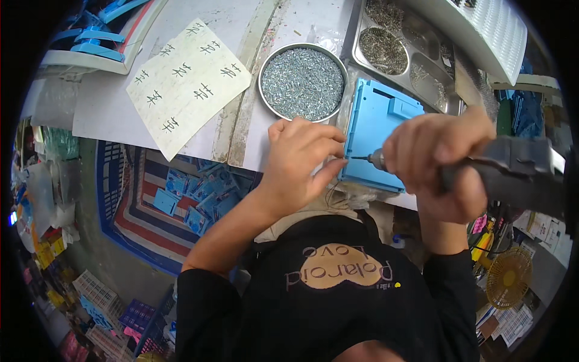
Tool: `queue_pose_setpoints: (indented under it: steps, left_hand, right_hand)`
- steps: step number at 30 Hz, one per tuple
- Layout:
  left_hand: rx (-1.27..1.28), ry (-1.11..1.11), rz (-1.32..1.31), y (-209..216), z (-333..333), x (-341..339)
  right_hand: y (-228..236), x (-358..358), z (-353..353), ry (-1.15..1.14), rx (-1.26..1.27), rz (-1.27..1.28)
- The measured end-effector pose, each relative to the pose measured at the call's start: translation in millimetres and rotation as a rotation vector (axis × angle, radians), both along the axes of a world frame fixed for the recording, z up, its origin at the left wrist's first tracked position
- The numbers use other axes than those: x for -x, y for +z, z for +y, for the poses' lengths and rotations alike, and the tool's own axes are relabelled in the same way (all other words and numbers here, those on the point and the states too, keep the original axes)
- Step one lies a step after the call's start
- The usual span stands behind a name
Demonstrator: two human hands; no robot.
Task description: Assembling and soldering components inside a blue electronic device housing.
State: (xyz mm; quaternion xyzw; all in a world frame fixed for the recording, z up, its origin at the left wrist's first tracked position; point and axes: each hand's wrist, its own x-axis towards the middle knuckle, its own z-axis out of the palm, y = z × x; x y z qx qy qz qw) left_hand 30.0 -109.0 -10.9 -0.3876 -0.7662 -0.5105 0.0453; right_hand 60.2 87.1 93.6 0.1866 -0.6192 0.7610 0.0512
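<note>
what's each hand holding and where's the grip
Right hand has its grip around the body of a dark power screwdriver, just behind the bit. Left hand pinches something tiny at the bit tip, by the blue panel.

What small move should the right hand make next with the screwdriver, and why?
Probably press the driver bit straight into the blue plastic part. Its tip already sits at the part's left edge, beside the left hand's fingertips, while the right hand grips the power screwdriver.

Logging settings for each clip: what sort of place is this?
Probably a small assembly workshop: a round tin of small metal screws, a blue plastic housing being worked on with a powered screwdriver, and a sack of similar blue parts below.
</note>
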Motion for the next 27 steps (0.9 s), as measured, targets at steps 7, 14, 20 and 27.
queue_pose_setpoints:
  steps: [7,14,20,27]
  left_hand:
    - [-0.100,-0.006,-0.005,-2.4,5.4,-16.2]
    - [-0.106,0.022,0.085,0.3,0.9,-18.1]
    - [-0.094,0.059,0.172,2.0,-0.3,-21.9]
    - [-0.046,0.101,0.219,-1.8,-3.3,-29.7]
  right_hand:
    - [9.8,-14.1,-3.2,-0.019,0.036,0.002]
    - [13.3,-21.8,-8.7,-0.025,0.010,0.000]
    - [14.4,-27.4,-9.6,-0.051,0.028,0.004]
    - [8.7,-33.2,-20.6,-0.094,0.030,-0.033]
